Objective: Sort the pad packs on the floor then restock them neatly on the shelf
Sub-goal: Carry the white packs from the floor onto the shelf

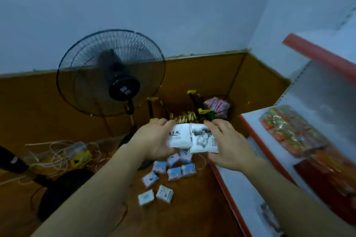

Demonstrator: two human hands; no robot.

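Two white pad packs [190, 138] are held side by side and touching, above the floor [192, 208]: the left hand [154, 140] grips the left pack with fingers curled over its top edge and thumb beneath, and the right hand [229, 146] grips the right pack likewise. Directly below the held packs, loose pad packs [174, 173] lie scattered on the floor, just left of the red-edged shelf [240, 188]. Beyond the held packs stands a wire rack [192, 109] of goods, with a black pedestal fan [110, 72] to its left against the wall.
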